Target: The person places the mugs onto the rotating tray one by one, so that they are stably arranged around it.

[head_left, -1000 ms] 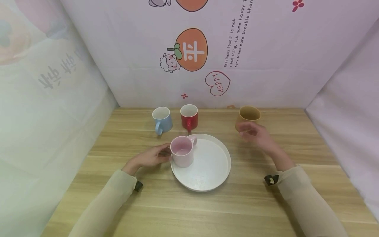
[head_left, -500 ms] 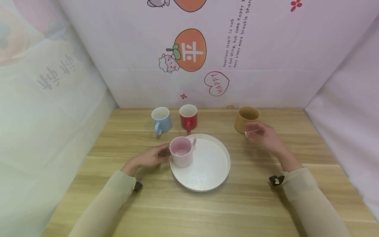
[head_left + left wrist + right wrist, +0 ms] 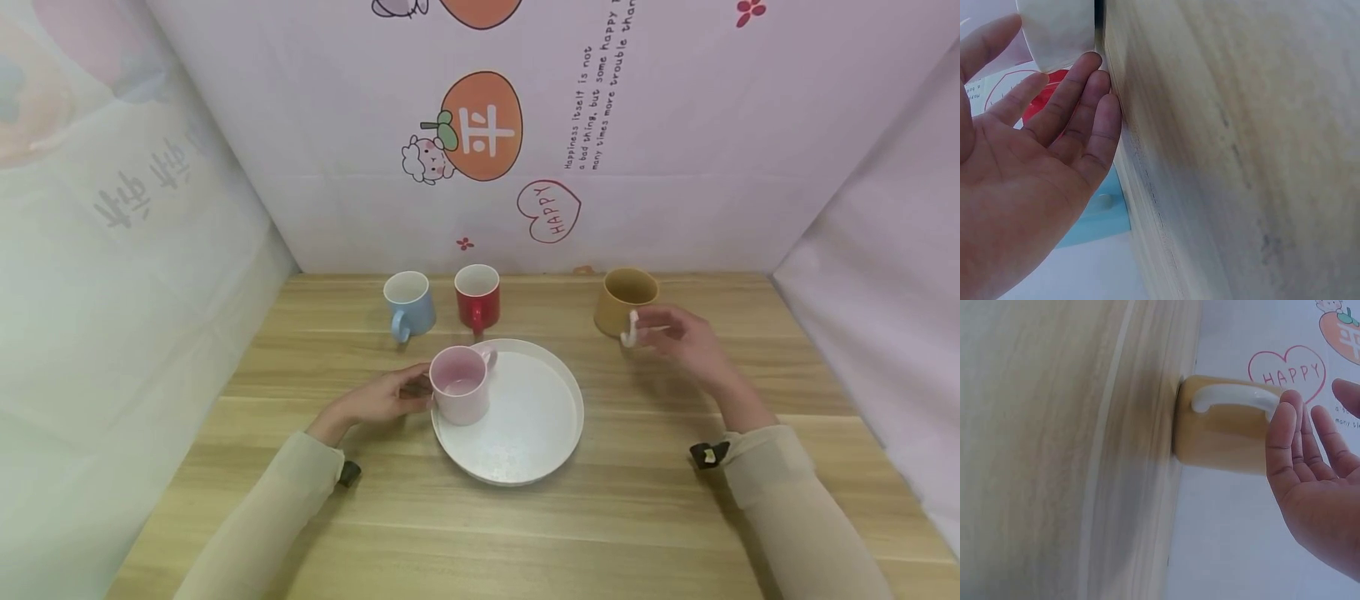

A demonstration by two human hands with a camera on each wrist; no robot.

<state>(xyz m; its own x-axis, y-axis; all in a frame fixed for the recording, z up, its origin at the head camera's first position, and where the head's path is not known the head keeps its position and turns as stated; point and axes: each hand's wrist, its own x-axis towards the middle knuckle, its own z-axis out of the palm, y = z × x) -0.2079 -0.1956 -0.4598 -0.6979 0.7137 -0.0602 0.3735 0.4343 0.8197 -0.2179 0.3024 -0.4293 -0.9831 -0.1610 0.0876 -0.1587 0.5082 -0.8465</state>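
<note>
A pink mug (image 3: 463,392) stands on the left side of a round white tray (image 3: 525,433). My left hand (image 3: 386,395) is at the tray's left edge beside this mug, its fingers loosely extended. In the left wrist view, the thumb and index fingertips are right at the tray's pale side wall (image 3: 1060,34). At the back right, a mustard-yellow mug (image 3: 621,304) with a white handle (image 3: 1235,395) stands upright. My right hand (image 3: 678,340) is just right of that handle, fingers relaxed and slightly bent, holding nothing. In the right wrist view, the fingertips overlap the handle's upper end.
A light blue mug (image 3: 412,310) and a red mug (image 3: 480,304) stand behind the tray on the wooden table (image 3: 465,550). A printed white cloth (image 3: 360,200) hangs along the table's back edge, with more cloth at both sides.
My right hand has drawn back to the right from the yellow mug, uncovering its white handle. My left hand, the tray and the mugs have stayed in place.
</note>
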